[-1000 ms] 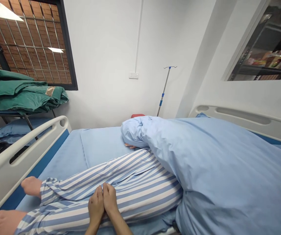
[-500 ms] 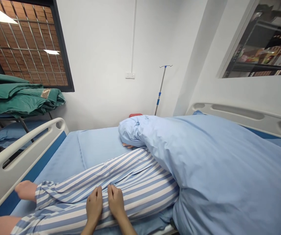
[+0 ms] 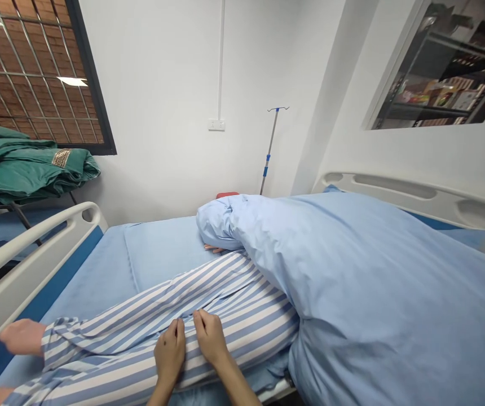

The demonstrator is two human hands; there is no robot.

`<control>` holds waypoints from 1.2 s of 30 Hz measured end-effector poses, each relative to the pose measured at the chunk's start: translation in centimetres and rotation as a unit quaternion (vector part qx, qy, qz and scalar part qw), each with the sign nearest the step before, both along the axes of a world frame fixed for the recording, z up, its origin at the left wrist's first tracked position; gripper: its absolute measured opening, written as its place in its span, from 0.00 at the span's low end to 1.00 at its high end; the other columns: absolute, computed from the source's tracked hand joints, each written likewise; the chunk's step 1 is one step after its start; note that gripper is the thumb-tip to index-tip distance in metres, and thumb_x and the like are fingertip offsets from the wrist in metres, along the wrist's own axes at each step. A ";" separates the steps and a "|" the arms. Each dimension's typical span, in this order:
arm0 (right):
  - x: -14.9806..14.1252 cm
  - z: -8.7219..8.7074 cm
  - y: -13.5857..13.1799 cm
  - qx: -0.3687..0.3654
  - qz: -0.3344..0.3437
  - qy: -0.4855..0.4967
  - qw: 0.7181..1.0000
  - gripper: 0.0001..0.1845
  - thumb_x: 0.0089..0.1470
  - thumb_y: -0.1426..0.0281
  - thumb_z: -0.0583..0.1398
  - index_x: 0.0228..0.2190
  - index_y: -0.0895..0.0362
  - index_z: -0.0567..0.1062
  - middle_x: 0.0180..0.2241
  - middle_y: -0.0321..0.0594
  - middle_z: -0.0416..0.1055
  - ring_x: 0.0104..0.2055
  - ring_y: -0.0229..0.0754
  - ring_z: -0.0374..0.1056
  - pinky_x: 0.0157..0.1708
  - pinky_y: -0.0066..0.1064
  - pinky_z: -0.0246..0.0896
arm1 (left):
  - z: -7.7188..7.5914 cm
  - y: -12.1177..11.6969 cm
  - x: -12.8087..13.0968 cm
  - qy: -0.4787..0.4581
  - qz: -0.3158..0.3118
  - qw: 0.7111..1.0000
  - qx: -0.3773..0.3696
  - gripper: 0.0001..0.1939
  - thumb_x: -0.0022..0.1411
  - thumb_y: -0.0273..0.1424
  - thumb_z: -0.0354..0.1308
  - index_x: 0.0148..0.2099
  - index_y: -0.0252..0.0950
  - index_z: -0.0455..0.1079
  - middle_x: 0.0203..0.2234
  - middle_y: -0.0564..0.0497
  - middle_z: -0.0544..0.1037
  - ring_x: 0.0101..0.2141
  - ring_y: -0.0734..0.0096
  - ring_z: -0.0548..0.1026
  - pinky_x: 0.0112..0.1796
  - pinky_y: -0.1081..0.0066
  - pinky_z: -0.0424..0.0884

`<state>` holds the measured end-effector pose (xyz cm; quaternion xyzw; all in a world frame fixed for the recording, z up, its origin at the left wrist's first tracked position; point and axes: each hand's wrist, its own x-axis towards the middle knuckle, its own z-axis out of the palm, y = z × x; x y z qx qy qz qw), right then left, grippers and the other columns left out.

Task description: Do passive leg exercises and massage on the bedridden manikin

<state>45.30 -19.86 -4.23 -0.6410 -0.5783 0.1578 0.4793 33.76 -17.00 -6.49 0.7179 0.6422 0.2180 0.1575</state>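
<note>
My left hand (image 3: 170, 351) is curled into a loose fist, knuckles up, over the near striped trouser leg (image 3: 111, 380). Beside it, a small gap apart, my right hand (image 3: 209, 337) is also closed in a fist over the thigh. No cloth is visibly pinched in either hand; their undersides are hidden, so contact with the leg is unclear. The blue-and-white trousers clothe a lying figure, whose bare foot (image 3: 23, 336) points left. A light blue quilt (image 3: 352, 270) covers the upper body, and some fingers (image 3: 214, 248) peek out under its edge.
The bed has a blue sheet (image 3: 158, 237), a cream footboard (image 3: 39, 270) at left and a headboard (image 3: 395, 186) at right. Behind it stand an IV pole (image 3: 271, 144) and a red object (image 3: 228, 195). Green folded covers (image 3: 22, 166) lie on a rack by the barred window.
Both fists have shifted slightly right along the leg, toward the hip, staying closed. The camera view has turned a little, so the room appears shifted left. The lying figure and quilt look unchanged.
</note>
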 end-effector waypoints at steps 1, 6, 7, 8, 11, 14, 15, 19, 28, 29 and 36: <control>0.7 -0.1 -0.3 0.000 -0.013 -0.009 1.000 0.22 0.60 0.63 0.44 0.18 0.57 0.63 0.16 0.34 0.61 0.21 0.34 0.55 0.24 0.27 0.41 | 0.2 0.0 0.0 -0.008 0.001 1.000 -0.012 0.15 0.63 0.35 0.41 0.33 0.41 0.68 0.29 0.51 0.77 0.31 0.69 0.72 0.29 0.74 0.56; 2.0 -1.5 -1.0 0.007 -0.058 -0.022 0.998 0.22 0.60 0.64 0.44 0.18 0.57 0.63 0.15 0.34 0.60 0.20 0.34 0.56 0.24 0.28 0.41 | 1.2 0.2 0.5 -0.078 -0.021 0.997 -0.009 0.17 0.62 0.37 0.40 0.27 0.39 0.65 0.25 0.52 0.74 0.28 0.70 0.70 0.29 0.73 0.55; 2.0 -1.7 -1.0 0.010 -0.061 -0.007 0.998 0.22 0.60 0.64 0.44 0.17 0.56 0.63 0.15 0.34 0.60 0.20 0.34 0.55 0.23 0.28 0.41 | 1.5 0.2 1.0 -0.102 -0.026 0.994 0.001 0.17 0.62 0.38 0.41 0.25 0.39 0.63 0.22 0.52 0.73 0.27 0.70 0.69 0.29 0.73 0.56; 2.0 -1.8 -0.9 0.013 -0.059 0.010 0.998 0.22 0.60 0.63 0.44 0.17 0.56 0.62 0.15 0.33 0.59 0.20 0.34 0.55 0.23 0.27 0.42 | 1.7 0.1 1.7 -0.133 -0.029 0.991 0.011 0.18 0.61 0.39 0.41 0.23 0.39 0.61 0.20 0.53 0.71 0.25 0.71 0.68 0.29 0.73 0.56; 2.0 -1.8 -0.6 0.031 -0.047 0.064 0.996 0.22 0.60 0.62 0.45 0.17 0.57 0.62 0.16 0.33 0.59 0.21 0.34 0.55 0.24 0.27 0.44 | 1.9 -0.7 4.6 -0.243 -0.039 0.969 0.019 0.20 0.61 0.41 0.40 0.22 0.39 0.59 0.17 0.54 0.69 0.23 0.72 0.66 0.28 0.73 0.58; 2.4 -1.5 -0.5 0.038 -0.045 0.133 0.989 0.22 0.59 0.60 0.46 0.17 0.56 0.62 0.17 0.33 0.60 0.21 0.34 0.55 0.23 0.26 0.46 | 1.2 -1.7 7.2 -0.280 -0.011 0.960 -0.008 0.18 0.60 0.41 0.40 0.28 0.38 0.65 0.23 0.50 0.74 0.27 0.68 0.70 0.29 0.72 0.60; 2.7 -1.2 -0.5 0.033 -0.042 0.146 0.988 0.23 0.59 0.59 0.46 0.17 0.56 0.62 0.16 0.33 0.60 0.21 0.34 0.54 0.22 0.26 0.46 | 0.9 -2.0 7.7 -0.266 0.001 0.964 -0.014 0.17 0.60 0.40 0.40 0.30 0.38 0.66 0.26 0.49 0.75 0.29 0.67 0.71 0.30 0.72 0.60; 5.1 0.2 -1.3 0.019 -0.018 0.056 0.998 0.24 0.59 0.60 0.45 0.17 0.57 0.64 0.16 0.33 0.60 0.20 0.34 0.54 0.22 0.26 0.44 | -0.1 -2.6 8.0 -0.204 -0.014 0.979 -0.005 0.17 0.61 0.39 0.39 0.30 0.39 0.66 0.27 0.48 0.75 0.31 0.65 0.72 0.30 0.71 0.59; 9.5 -0.7 -2.3 0.045 -0.062 0.022 0.997 0.23 0.59 0.62 0.46 0.16 0.57 0.62 0.14 0.32 0.57 0.19 0.33 0.53 0.23 0.27 0.42 | 2.7 -2.6 10.8 -0.285 -0.073 0.956 0.011 0.18 0.62 0.41 0.38 0.24 0.39 0.58 0.18 0.54 0.67 0.23 0.71 0.65 0.29 0.72 0.60; 9.5 -0.8 -2.2 0.048 -0.055 0.048 0.996 0.23 0.59 0.62 0.46 0.15 0.57 0.61 0.15 0.32 0.57 0.20 0.33 0.53 0.22 0.26 0.43 | 2.8 -2.7 11.6 -0.308 -0.085 0.947 0.009 0.19 0.62 0.41 0.37 0.25 0.39 0.58 0.18 0.54 0.67 0.23 0.72 0.65 0.28 0.72 0.60; 11.5 1.0 -2.7 0.039 -0.060 0.079 0.994 0.23 0.59 0.60 0.46 0.16 0.56 0.61 0.15 0.32 0.57 0.20 0.33 0.52 0.22 0.27 0.44 | 0.0 -3.1 14.7 -0.233 -0.080 0.969 0.017 0.16 0.61 0.38 0.39 0.31 0.38 0.65 0.25 0.47 0.73 0.30 0.65 0.71 0.32 0.69 0.61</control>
